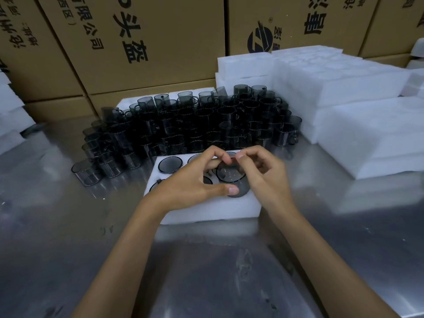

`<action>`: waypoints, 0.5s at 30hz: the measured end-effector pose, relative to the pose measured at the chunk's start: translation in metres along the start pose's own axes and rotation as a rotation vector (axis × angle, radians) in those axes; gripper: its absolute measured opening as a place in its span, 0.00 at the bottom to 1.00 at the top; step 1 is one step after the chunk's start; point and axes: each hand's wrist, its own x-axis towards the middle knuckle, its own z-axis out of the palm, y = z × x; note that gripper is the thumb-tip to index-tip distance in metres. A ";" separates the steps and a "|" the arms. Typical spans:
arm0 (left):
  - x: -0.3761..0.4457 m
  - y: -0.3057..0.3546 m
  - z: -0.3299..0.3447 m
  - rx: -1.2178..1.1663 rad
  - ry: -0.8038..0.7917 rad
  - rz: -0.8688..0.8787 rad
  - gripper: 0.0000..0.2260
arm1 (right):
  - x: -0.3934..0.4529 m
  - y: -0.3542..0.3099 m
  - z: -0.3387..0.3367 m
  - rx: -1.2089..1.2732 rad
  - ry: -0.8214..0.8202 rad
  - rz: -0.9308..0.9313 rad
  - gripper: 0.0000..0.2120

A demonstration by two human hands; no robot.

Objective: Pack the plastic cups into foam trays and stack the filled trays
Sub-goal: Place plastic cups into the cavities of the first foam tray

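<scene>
Both hands meet over one smoky grey plastic cup [230, 172]. The left hand [195, 180] curls around its near and left side, thumb stretched along the front and fingertips pinching the far rim. The right hand [261, 171] pinches that same far rim from the right with thumb and forefinger, so the two sets of fingertips almost touch. The cup tilts its mouth toward the camera and sits at the right end of a white foam tray [213, 210], over a pocket there; whether it is seated I cannot tell.

One tray lies under the hands. Its far left pocket holds a seated cup [170, 164], and three more dark round openings show partly past the left hand, their contents unclear.

Behind the tray, a dense crowd of loose cups [195, 125] stands upright on the shiny metal table [206, 271], several dozen and too overlapped to count exactly. To the right, foam trays [367, 134] sit in stacks several layers deep. More foam [9, 111] shows at the left edge. Cardboard boxes [137, 42] with black printing line the back.
</scene>
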 end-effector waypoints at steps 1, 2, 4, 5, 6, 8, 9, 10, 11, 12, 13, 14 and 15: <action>-0.001 0.000 -0.002 -0.015 0.008 -0.003 0.22 | -0.001 0.001 -0.001 0.001 0.003 0.000 0.07; -0.001 -0.001 -0.004 -0.024 0.032 0.000 0.24 | -0.001 0.001 -0.003 0.000 0.005 -0.005 0.07; -0.002 -0.001 -0.007 -0.015 0.089 0.013 0.27 | -0.003 0.002 -0.005 0.001 0.006 -0.010 0.05; -0.003 -0.001 -0.008 -0.007 0.099 0.018 0.27 | -0.004 0.002 -0.006 0.003 0.004 -0.006 0.04; -0.003 -0.001 -0.009 -0.001 0.095 0.020 0.26 | -0.004 0.002 -0.006 0.006 0.002 0.000 0.04; -0.003 -0.002 -0.008 0.008 0.081 0.014 0.22 | -0.006 0.002 -0.007 0.008 0.003 0.015 0.03; -0.004 -0.002 -0.009 0.010 0.077 0.009 0.22 | -0.006 0.003 -0.007 0.007 0.002 0.027 0.03; -0.004 -0.003 -0.009 0.012 0.073 0.006 0.21 | -0.007 0.004 -0.007 0.002 0.000 0.044 0.03; -0.004 -0.003 -0.009 0.015 0.069 0.006 0.21 | -0.007 0.005 -0.007 -0.008 -0.001 0.066 0.03; -0.005 -0.004 -0.009 0.017 0.066 0.007 0.21 | -0.008 0.006 -0.007 -0.019 0.000 0.087 0.03; -0.005 -0.004 -0.009 0.016 0.066 0.010 0.20 | -0.008 0.007 -0.008 -0.024 0.000 0.108 0.04; -0.005 -0.004 -0.009 0.012 0.070 0.014 0.19 | -0.007 0.007 -0.009 -0.022 -0.003 0.128 0.03; -0.005 -0.004 -0.008 0.008 0.079 0.015 0.18 | -0.006 0.007 -0.010 -0.008 -0.008 0.147 0.03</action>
